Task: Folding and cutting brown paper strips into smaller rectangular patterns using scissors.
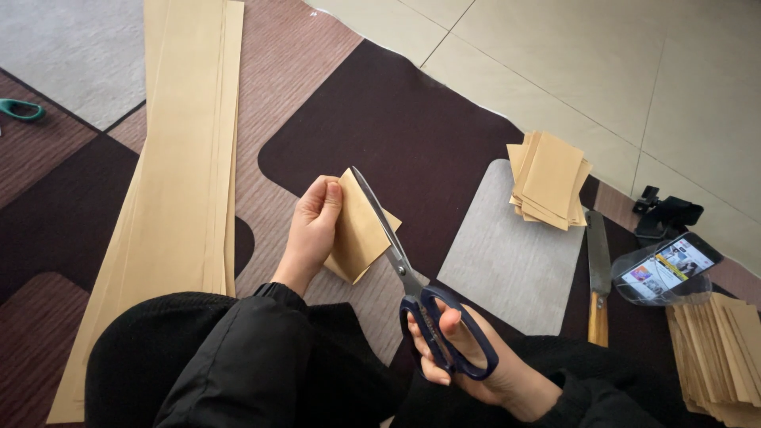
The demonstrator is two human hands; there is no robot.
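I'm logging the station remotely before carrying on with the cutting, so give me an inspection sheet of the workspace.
Surface: patterned brown and grey carpet; pale tiled floor beyond it.
Job's things: folded tan paper piece in the left hand; blue-handled scissors with blades across it.
Clutter: long tan paper sheets; stack of cut pieces on a grey mat; second stack; wooden-handled knife; phone on a stand; green-handled tool.
Grippers: left hand pinches the paper; right hand is in the scissor loops.
Cables: nothing seen.
Surroundings: black clamp-like object on the carpet's edge.
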